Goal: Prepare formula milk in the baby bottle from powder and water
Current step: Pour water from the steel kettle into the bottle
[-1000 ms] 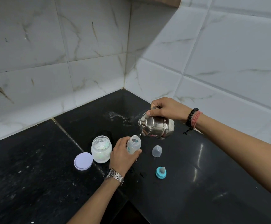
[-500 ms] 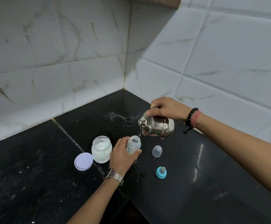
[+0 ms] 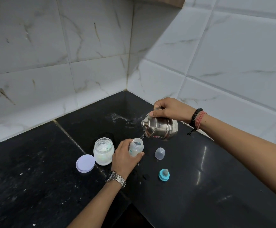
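**A:** Where is the baby bottle, and who has it?

**B:** The baby bottle [image 3: 136,147] stands upright on the black bench [image 3: 216,186], near the middle. The left hand [image 3: 125,157] wraps around its lower body, fingers curled in a firm grip. The mouth is uncapped.

**A:** And the other hand?

**B:** The right hand [image 3: 170,109] clamps its grip on the top of a steel kettle [image 3: 160,127], tilted left so its spout sits just above the bottle mouth. A thin stream of water appears to run in.

**A:** What else is out?

**B:** 4 items. An open powder jar [image 3: 103,151] sits just left of the bottle, its lilac lid [image 3: 85,163] lying flat beside it. To the right sits a clear cap [image 3: 159,153]; nearer, a teal teat ring [image 3: 164,174].

**A:** How will the bottle handle?

**B:** It looks small, light and thin-walled plastic, so it would likely tip easily and grow slippery if wet. Holding low around the body seems wise. The kettle looks heavier and smooth; the handle is probably its safest hold.
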